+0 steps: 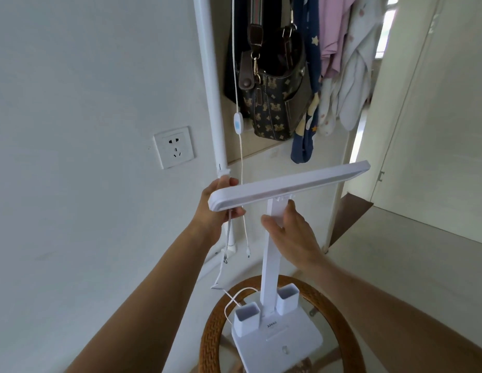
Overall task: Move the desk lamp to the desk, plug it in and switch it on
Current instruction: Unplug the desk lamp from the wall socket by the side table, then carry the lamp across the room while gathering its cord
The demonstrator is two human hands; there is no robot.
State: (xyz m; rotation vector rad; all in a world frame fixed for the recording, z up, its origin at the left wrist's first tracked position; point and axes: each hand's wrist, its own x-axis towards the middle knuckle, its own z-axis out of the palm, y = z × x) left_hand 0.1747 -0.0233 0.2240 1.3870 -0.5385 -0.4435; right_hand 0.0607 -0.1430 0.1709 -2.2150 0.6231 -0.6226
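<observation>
A white desk lamp (272,267) stands on a round glass table with a wicker rim (215,313). Its flat light bar (291,185) sits across the top of a straight stem, and two pen cups flank the stem on the base (277,343). My left hand (217,208) grips the left end of the light bar and also holds the lamp's thin white cable (226,251), which loops down toward the base. My right hand (288,232) wraps around the upper stem just under the bar. No desk is in view.
A wall socket (174,147) is on the white wall to the left. A white pole (211,90) rises behind my left hand. A second white cord with an inline switch (237,123) hangs beside a brown patterned bag (275,95) and hanging clothes (339,63). A doorway opens at right.
</observation>
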